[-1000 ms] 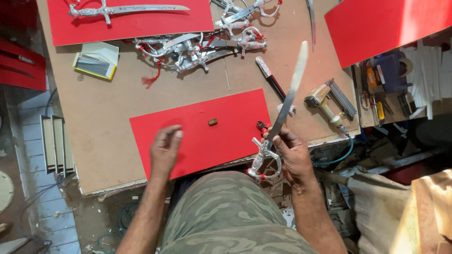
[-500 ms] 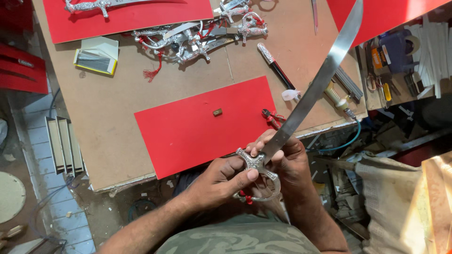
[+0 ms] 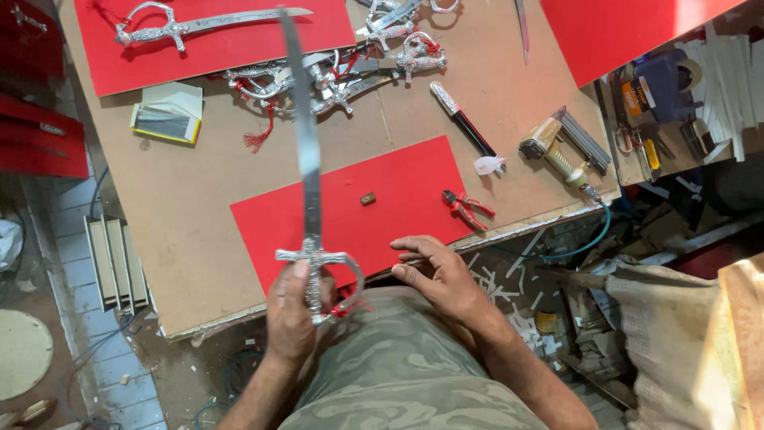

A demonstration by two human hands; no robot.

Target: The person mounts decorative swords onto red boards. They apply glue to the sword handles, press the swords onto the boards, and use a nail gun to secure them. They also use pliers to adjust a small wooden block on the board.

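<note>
1. Since half a second ago the sword [image 3: 306,171] has passed from our right hand [image 3: 442,275] to our left hand [image 3: 293,314]; its blade, which leaned up to the right then, now stands nearly straight up and away from us, blurred along its length.
2. Our left hand is clenched round the silver grip, thumb up against the crossguard; the curved knuckle guard and a bit of red tassel show just right of the fist.
3. Our right hand is released and holds nothing; its fingers [image 3: 414,243] lie spread and loose at the near edge of the red sheet [image 3: 398,179], at the table's rim.
4. The sword's hilt hangs over the near left corner of that red sheet, above our lap in camouflage trousers [image 3: 398,366].
5. Just beyond our right hand lies a small brass piece [image 3: 368,198] on the sheet; to the right of the fingers, red-handled pliers [image 3: 465,205] rest on the board.
6. Farther off past the right hand sit a black-handled tool [image 3: 465,123] and a pneumatic stapler [image 3: 565,147] with a green hose.
7. Well beyond the left hand, a heap of silver hilts [image 3: 342,76] lies tangled with red tassels; another finished sword [image 3: 199,24] rests on a far red sheet [image 3: 239,48].
</note>
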